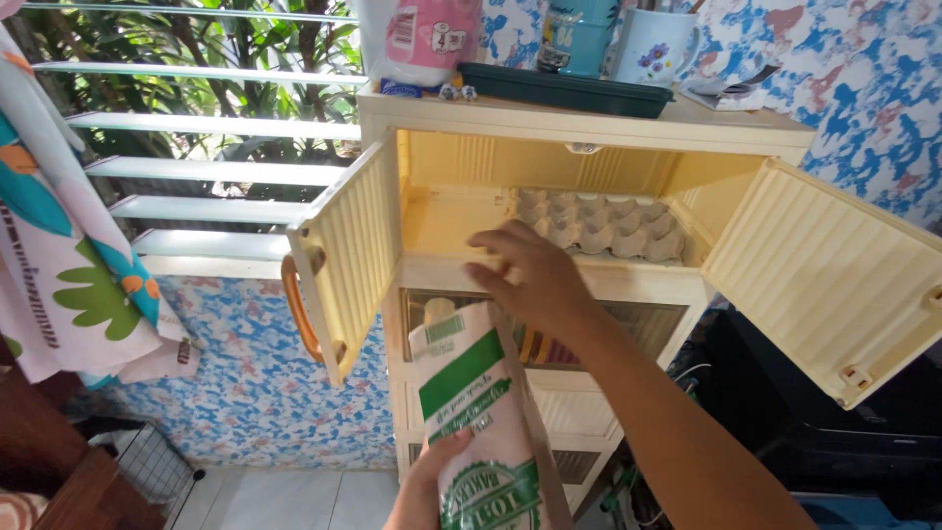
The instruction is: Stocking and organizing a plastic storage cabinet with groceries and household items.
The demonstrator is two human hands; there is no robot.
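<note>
Daylight comes through a louvred window point(196, 128); blue-patterned wallpaper point(854, 88) behind a cream plastic cabinet point(589, 128); pale tiled floor point(285, 496).

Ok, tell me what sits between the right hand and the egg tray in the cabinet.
Nothing. In the head view the right hand hovers at the open compartment's front, and the cabinet shelf between it and the egg tray is bare.

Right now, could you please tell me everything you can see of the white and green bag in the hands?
The bag is a tall white packet, seemingly paper or plastic, with green bands and a round green emblem. It stands roughly upright, leaning slightly, in front of the cream cabinet, just below its open top compartment. The left hand grips it low down; the right hand rests at its top edge. Its bottom runs out of view.
</note>
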